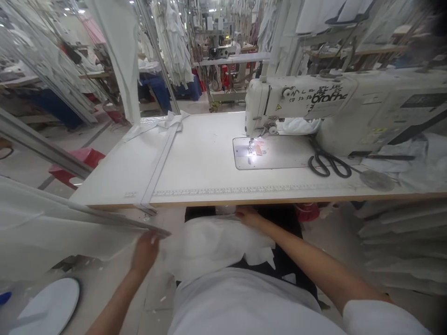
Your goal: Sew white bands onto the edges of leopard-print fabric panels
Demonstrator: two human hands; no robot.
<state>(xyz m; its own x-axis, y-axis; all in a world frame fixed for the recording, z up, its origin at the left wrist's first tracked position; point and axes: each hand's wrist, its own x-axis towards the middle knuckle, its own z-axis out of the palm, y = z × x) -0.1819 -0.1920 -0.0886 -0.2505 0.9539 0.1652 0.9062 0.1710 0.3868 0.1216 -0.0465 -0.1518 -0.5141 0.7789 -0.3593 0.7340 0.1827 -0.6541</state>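
Note:
My left hand [145, 251] reaches to the left below the table edge and touches the end of a long white fabric piece [52, 228] that hangs off a rail; its fingers are blurred. My right hand [248, 217] rests on a bundle of white cloth [213, 244] lying in my lap, fingers curled onto the cloth just under the table edge. A white sewing machine [314, 100] stands on the white table [195, 158], its needle area [252, 148] lit by a small lamp.
Black scissors [326, 163] lie to the right of the needle plate. A white strip of fabric [164, 149] runs across the table's left part. A stack of white pieces [405, 242] sits at the right. A red stool [78, 163] stands left of the table.

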